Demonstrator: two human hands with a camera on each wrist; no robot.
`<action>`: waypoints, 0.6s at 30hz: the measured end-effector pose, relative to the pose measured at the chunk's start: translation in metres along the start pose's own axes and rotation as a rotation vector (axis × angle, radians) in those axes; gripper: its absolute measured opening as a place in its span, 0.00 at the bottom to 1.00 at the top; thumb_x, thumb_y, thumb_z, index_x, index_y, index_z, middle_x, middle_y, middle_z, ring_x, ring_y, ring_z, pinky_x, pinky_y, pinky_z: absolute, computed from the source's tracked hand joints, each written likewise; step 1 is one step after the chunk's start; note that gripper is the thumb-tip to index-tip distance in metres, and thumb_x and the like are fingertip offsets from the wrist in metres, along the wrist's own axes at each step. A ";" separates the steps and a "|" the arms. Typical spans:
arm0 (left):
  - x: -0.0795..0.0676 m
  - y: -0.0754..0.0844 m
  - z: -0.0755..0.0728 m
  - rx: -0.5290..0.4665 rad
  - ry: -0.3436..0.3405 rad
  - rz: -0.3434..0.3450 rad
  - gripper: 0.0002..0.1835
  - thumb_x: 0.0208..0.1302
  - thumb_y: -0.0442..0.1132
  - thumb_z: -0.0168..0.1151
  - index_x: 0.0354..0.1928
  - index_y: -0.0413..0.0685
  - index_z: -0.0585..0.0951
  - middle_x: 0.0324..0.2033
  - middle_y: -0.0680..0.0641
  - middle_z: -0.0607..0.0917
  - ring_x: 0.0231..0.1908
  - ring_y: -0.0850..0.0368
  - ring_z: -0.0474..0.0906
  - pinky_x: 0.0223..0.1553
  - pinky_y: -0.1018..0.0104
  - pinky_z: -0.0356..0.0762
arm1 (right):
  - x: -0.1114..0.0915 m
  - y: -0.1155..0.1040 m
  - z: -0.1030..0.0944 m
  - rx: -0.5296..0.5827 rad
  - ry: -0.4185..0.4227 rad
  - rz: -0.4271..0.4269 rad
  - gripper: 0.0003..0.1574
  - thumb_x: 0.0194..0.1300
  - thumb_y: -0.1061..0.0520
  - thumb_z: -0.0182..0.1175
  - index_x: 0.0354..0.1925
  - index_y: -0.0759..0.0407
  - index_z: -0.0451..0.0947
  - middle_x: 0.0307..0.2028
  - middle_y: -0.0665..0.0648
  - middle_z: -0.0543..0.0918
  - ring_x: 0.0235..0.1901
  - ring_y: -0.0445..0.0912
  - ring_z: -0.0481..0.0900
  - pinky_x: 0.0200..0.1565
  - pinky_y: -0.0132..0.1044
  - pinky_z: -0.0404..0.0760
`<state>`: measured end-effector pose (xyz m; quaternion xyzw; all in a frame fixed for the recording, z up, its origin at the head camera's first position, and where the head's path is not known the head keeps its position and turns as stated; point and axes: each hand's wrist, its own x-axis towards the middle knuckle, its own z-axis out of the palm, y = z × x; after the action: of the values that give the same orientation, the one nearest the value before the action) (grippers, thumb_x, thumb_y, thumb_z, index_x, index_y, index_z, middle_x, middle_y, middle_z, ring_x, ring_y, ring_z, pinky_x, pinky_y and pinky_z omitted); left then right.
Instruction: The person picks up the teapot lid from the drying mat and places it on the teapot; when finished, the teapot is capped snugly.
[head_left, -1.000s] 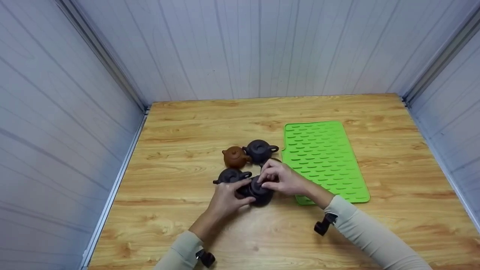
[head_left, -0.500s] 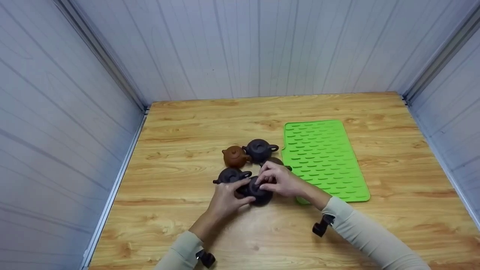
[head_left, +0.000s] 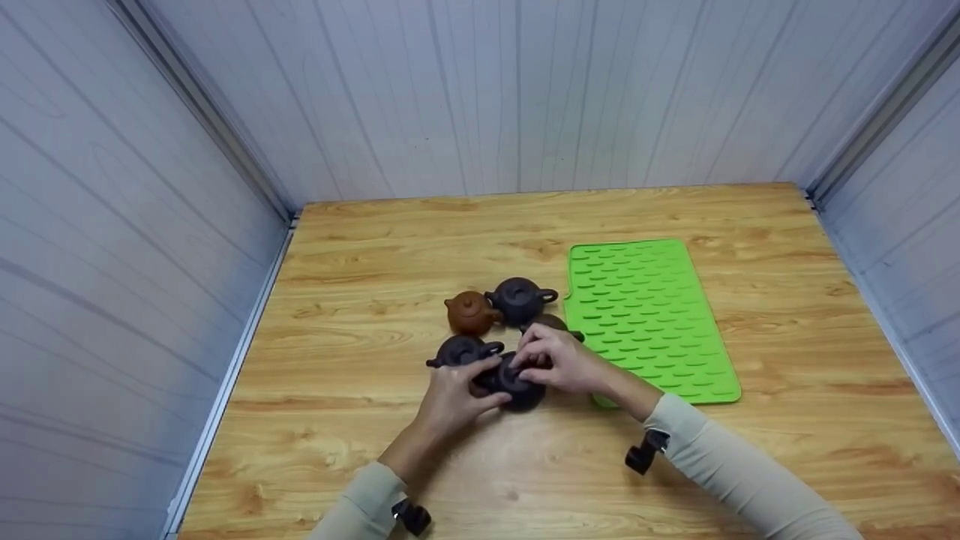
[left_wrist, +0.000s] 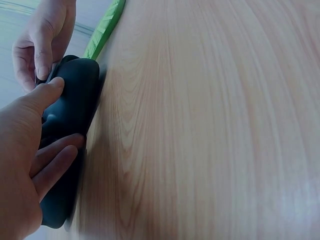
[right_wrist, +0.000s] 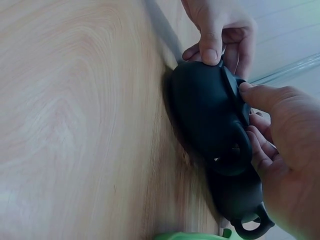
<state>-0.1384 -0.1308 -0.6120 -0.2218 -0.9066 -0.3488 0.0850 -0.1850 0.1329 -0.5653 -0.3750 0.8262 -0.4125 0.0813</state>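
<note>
A dark teapot [head_left: 523,397] stands on the wooden table between both hands. My left hand [head_left: 452,401] grips it from the spout side, with the thumb [left_wrist: 50,92] on its near side and other fingers past the spout. My right hand [head_left: 566,361] pinches the knob of the teapot's lid [right_wrist: 235,92] from above. In the right wrist view the lid sits at the pot's mouth and the loop handle points toward the right hand. Another dark teapot [head_left: 459,349] lies just beyond the left hand's fingers, partly covered by them.
Behind the hands stand a reddish-brown teapot [head_left: 470,313], a dark teapot [head_left: 519,300] and a darker brown teapot [head_left: 551,322] partly hidden by the right hand. A green ridged mat [head_left: 645,315] lies to the right, under the right forearm. Pale panel walls [head_left: 480,97] enclose the table.
The right hand has come slightly down and toward the left with the lid, showing more of the darker brown teapot behind it. The left hand has stayed put on the dark teapot.
</note>
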 end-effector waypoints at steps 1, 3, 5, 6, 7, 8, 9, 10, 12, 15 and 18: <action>0.000 0.006 -0.004 0.008 -0.014 -0.006 0.30 0.62 0.55 0.87 0.63 0.50 0.92 0.49 0.41 0.98 0.38 0.54 0.94 0.44 0.56 0.90 | 0.000 0.000 0.000 -0.001 -0.001 0.002 0.10 0.72 0.59 0.76 0.50 0.56 0.95 0.53 0.60 0.86 0.51 0.49 0.84 0.55 0.35 0.86; 0.000 0.001 -0.001 0.003 0.002 0.014 0.29 0.64 0.56 0.85 0.63 0.51 0.92 0.50 0.42 0.98 0.37 0.56 0.93 0.42 0.60 0.89 | 0.000 0.000 0.000 -0.003 0.000 0.001 0.10 0.72 0.59 0.76 0.51 0.56 0.95 0.53 0.60 0.86 0.51 0.49 0.84 0.55 0.35 0.85; -0.001 0.005 -0.003 -0.010 0.015 0.042 0.29 0.64 0.54 0.85 0.63 0.49 0.92 0.49 0.40 0.97 0.36 0.57 0.92 0.41 0.60 0.89 | -0.001 0.000 0.000 -0.004 0.002 -0.004 0.11 0.72 0.59 0.76 0.51 0.56 0.95 0.53 0.61 0.86 0.51 0.49 0.84 0.55 0.35 0.85; -0.001 0.003 -0.003 -0.020 0.021 0.055 0.29 0.65 0.55 0.85 0.63 0.49 0.92 0.49 0.40 0.97 0.35 0.57 0.92 0.40 0.60 0.89 | -0.001 -0.001 0.000 -0.003 0.001 -0.003 0.11 0.72 0.59 0.76 0.52 0.56 0.95 0.53 0.61 0.87 0.52 0.50 0.84 0.55 0.35 0.84; -0.002 -0.001 0.000 -0.019 0.033 0.076 0.28 0.66 0.55 0.84 0.63 0.49 0.92 0.49 0.40 0.97 0.34 0.58 0.91 0.39 0.61 0.88 | -0.001 -0.001 -0.001 -0.003 0.001 0.000 0.12 0.73 0.59 0.76 0.53 0.56 0.95 0.53 0.61 0.87 0.52 0.50 0.84 0.55 0.35 0.84; -0.002 -0.006 0.003 -0.015 0.044 0.097 0.29 0.67 0.58 0.83 0.64 0.50 0.92 0.50 0.42 0.98 0.36 0.59 0.91 0.40 0.62 0.88 | -0.001 -0.002 -0.001 0.000 -0.001 0.003 0.12 0.73 0.59 0.76 0.53 0.56 0.94 0.53 0.61 0.87 0.52 0.50 0.84 0.55 0.35 0.84; -0.002 -0.006 0.003 -0.011 0.045 0.099 0.29 0.67 0.57 0.83 0.64 0.50 0.92 0.51 0.42 0.97 0.36 0.58 0.92 0.40 0.61 0.88 | -0.001 -0.002 -0.002 0.002 -0.001 0.006 0.13 0.73 0.59 0.75 0.54 0.56 0.94 0.54 0.61 0.87 0.53 0.51 0.84 0.56 0.36 0.84; -0.001 -0.001 -0.001 -0.010 0.037 0.089 0.29 0.65 0.56 0.84 0.64 0.50 0.92 0.51 0.42 0.97 0.38 0.56 0.93 0.41 0.59 0.89 | -0.002 -0.003 -0.003 0.004 -0.003 0.010 0.13 0.73 0.58 0.75 0.54 0.57 0.94 0.54 0.61 0.87 0.53 0.51 0.84 0.56 0.36 0.85; 0.000 0.002 -0.003 0.003 0.025 0.076 0.29 0.64 0.54 0.85 0.63 0.49 0.92 0.52 0.42 0.97 0.40 0.53 0.95 0.43 0.56 0.90 | -0.002 -0.004 -0.005 0.011 -0.009 0.020 0.14 0.74 0.58 0.75 0.55 0.57 0.93 0.54 0.61 0.87 0.53 0.53 0.85 0.56 0.38 0.87; 0.004 0.016 -0.012 0.017 -0.018 0.022 0.28 0.62 0.49 0.87 0.63 0.48 0.92 0.52 0.41 0.97 0.45 0.48 0.96 0.47 0.49 0.91 | -0.001 -0.006 -0.009 0.022 -0.026 0.029 0.14 0.76 0.57 0.73 0.56 0.58 0.92 0.54 0.62 0.87 0.52 0.54 0.87 0.55 0.42 0.90; 0.007 0.022 -0.018 0.022 -0.055 -0.012 0.28 0.64 0.50 0.86 0.64 0.50 0.92 0.51 0.40 0.97 0.48 0.46 0.96 0.51 0.47 0.91 | -0.001 -0.007 -0.015 0.042 -0.049 0.020 0.15 0.79 0.56 0.70 0.58 0.59 0.91 0.55 0.63 0.88 0.51 0.56 0.89 0.54 0.46 0.92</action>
<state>-0.1348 -0.1260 -0.5834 -0.2247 -0.9137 -0.3332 0.0602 -0.1873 0.1402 -0.5509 -0.3749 0.8190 -0.4193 0.1136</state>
